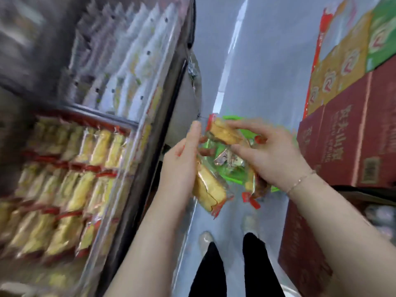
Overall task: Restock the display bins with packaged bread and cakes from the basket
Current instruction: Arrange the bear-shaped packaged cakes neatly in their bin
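- The display bins (70, 172) are smeared by motion blur; their packet labels cannot be read.
- The green basket (233, 174) is mostly hidden behind both hands and the wrapped cakes.
- The left hand (182, 161) hides its own fingertips behind a cake packet (209, 190).
- The red cartons (342, 151) are cut off at the right edge.

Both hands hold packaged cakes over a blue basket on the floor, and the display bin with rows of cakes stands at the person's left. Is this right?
Not quite: the basket is green, not blue, as the head view shows. The rest holds: the left hand and the right hand hold packaged cakes above it, and the display bin with rows of cakes stands at the person's left.
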Motion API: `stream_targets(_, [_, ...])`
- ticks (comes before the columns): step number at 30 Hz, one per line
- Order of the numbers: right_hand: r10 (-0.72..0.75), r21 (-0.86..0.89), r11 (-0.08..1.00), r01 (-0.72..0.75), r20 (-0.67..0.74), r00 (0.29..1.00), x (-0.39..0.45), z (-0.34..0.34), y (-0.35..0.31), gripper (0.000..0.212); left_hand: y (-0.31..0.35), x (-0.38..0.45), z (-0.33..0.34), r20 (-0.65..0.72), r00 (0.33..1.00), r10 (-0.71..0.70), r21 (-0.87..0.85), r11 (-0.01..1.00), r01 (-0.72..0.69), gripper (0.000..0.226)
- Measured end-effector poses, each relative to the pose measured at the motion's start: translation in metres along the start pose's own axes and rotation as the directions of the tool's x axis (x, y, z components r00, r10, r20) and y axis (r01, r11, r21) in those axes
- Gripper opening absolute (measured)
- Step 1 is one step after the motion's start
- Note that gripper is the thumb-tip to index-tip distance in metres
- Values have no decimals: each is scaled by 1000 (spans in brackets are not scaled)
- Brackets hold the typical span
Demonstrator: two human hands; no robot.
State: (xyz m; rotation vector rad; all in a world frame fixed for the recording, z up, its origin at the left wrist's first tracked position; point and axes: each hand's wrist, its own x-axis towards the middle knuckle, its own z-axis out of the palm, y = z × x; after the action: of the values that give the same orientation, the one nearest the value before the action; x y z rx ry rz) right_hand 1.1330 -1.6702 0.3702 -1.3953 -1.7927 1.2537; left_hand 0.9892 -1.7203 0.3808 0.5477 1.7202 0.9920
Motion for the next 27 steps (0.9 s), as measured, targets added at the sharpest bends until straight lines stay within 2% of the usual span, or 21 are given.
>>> stream_targets(2, [-199, -197, 957, 211, 83, 977, -10, 4, -38, 43, 20, -24, -22, 5, 998, 55, 31, 998, -55, 59])
stream_targets(4, [-267, -167, 940, 298, 185, 946, -19, 13, -67, 44, 27, -41, -45, -41, 992, 119, 39, 992, -118, 34])
stream_targets(5, [-241, -64, 964, 258, 197, 950, -23, 17, -79, 44, 29, -48, -58, -68, 989, 130, 31, 991, -128, 25])
stream_targets(8, [-47, 295, 955, 15, 101, 994, -24, 23, -105, 38, 24, -69, -95, -125, 986, 110, -45, 992, -116, 30])
stream_targets(9, [36, 359, 930, -73, 110, 993, -24, 24, -110, 37, 23, -77, -105, -132, 985, 110, -82, 989, -121, 31])
stream_targets(10, [109, 392, 903, -175, 184, 977, -25, 25, -115, 39, 23, -86, -115, -127, 986, 110, -108, 986, -124, 31])
stream_targets(12, [164, 341, 878, -336, 445, 881, -32, 34, -123, 44, 19, -103, -132, -104, 990, 99, -124, 986, -111, 29])
stream_targets(14, [158, 234, 906, -352, 585, 796, -39, 48, -130, 44, 14, -118, -145, -121, 991, 58, -112, 991, -72, 28])
stream_targets(16, [204, 198, 903, -380, 582, 787, -47, 65, -136, 46, 6, -131, -156, -198, 980, -23, -160, 987, -9, 36])
stream_targets(18, [282, 243, 841, -483, 565, 775, -60, 89, -140, 39, -3, -144, -165, -261, 960, -106, -222, 974, 47, 45])
stream_targets(21, [375, 202, 799, -567, 569, 732, -91, 131, -146, 26, -19, -161, -181, -309, 947, -92, -122, 991, 57, 46])
stream_targets(23, [361, 55, 857, -512, 644, 674, -104, 152, -144, 27, -29, -171, -199, -350, 933, -83, -57, 996, 67, 38])
stream_targets(25, [329, -136, 929, -344, 727, 603, -98, 162, -142, 21, -37, -178, -221, -399, 915, -59, 59, 994, 90, 18])
stream_targets(26, [319, -181, 943, -279, 729, 606, -91, 166, -142, 18, -40, -180, -232, -431, 901, -42, 167, 978, 126, 14])
stream_targets(27, [316, -182, 946, -268, 701, 639, -84, 168, -143, 16, -41, -181, -242, -462, 887, -27, 298, 937, 184, 13])
